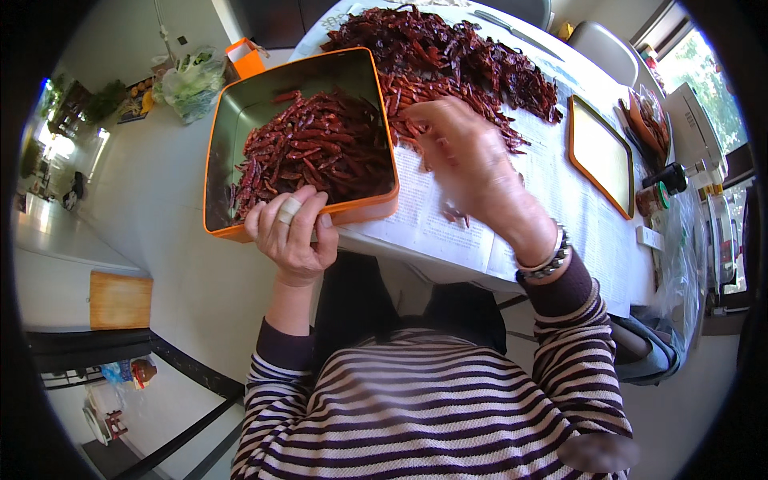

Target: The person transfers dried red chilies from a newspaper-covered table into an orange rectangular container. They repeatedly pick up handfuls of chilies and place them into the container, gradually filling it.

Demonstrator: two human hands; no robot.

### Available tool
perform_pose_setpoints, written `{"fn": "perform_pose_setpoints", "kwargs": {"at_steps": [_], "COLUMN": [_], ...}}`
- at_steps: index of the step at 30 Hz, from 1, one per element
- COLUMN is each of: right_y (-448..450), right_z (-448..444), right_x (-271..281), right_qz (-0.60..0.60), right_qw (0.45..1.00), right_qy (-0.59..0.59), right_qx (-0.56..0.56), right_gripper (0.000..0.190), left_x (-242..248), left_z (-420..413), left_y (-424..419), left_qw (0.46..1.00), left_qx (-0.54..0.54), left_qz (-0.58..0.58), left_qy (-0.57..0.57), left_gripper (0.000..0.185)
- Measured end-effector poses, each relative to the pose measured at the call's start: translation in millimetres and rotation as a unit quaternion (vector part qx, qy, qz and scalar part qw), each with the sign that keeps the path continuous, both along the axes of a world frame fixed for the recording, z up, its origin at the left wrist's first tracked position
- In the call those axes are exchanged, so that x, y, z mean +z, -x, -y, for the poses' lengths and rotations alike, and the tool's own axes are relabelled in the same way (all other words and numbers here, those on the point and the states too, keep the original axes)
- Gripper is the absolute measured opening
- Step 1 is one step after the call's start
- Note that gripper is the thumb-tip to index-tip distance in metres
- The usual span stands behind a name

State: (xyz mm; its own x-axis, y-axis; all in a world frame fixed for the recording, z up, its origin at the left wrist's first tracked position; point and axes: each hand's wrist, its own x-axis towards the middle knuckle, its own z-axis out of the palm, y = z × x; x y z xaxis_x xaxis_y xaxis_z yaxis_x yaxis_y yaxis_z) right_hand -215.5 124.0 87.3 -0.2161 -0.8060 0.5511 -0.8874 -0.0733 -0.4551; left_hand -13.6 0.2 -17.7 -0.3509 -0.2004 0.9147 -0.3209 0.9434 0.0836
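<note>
My left hand [294, 237] grips the near rim of a square, orange-edged tin box [231, 141], its thumb outside and a pale band around one finger. The box tilts toward me at the table's left edge. Dried red chillies [312, 144] fill much of it. Blurred by motion, my right hand [465, 153] hovers at the near side of a loose pile of red chillies [399, 90]; whether anything is between its fingers is unclear. Behind that pile lies a heap of darker, flattened dried chillies [450, 48]. Newspaper [420, 222] covers the table beneath.
An orange-rimmed tray or lid [603, 156] lies at the right, near a green-capped jar [653, 199] and a dark bottle [666, 178]. A knife [510, 30] rests at the far edge. Bagged green vegetables [193, 84] sit on the floor at left.
</note>
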Motion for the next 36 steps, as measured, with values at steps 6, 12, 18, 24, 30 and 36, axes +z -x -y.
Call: {"fn": "perform_pose_setpoints", "kwargs": {"at_steps": [6,12,18,24,30,36], "right_y": [63.9,67.6,81.6,83.4,61.0,59.1], "right_z": [-86.3,-115.8,-106.1,-119.7,-130.6,-129.0], "right_x": [0.0,-18.7,-45.7,-36.6,-21.7,-29.9], "right_qz": [0.036,0.018,0.002,0.023,0.108,0.046], "right_qw": [0.971,0.917,0.921,0.931,0.919,0.924], "right_qy": [-0.127,-0.267,-0.269,-0.247,-0.297,-0.311], "right_qx": [-0.199,-0.295,-0.281,-0.267,-0.235,-0.218], "right_gripper": [0.015,0.017,0.015,0.011,0.020,0.011], "left_x": [0.2,0.0,1.7,-1.4,-1.0,0.2], "left_z": [0.1,1.1,0.6,2.9,1.8,1.7], "left_y": [1.6,-1.7,-1.3,-0.6,-2.5,-2.0], "left_qw": [1.000,1.000,1.000,1.000,1.000,1.000], "left_qx": [-0.009,0.003,0.002,0.009,0.011,0.005], "left_qz": [0.006,0.014,0.023,0.016,0.024,0.022], "left_qy": [0.002,0.006,0.004,0.012,0.012,0.005], "left_gripper": [0.020,0.022,0.022,0.021,0.022,0.021]}}
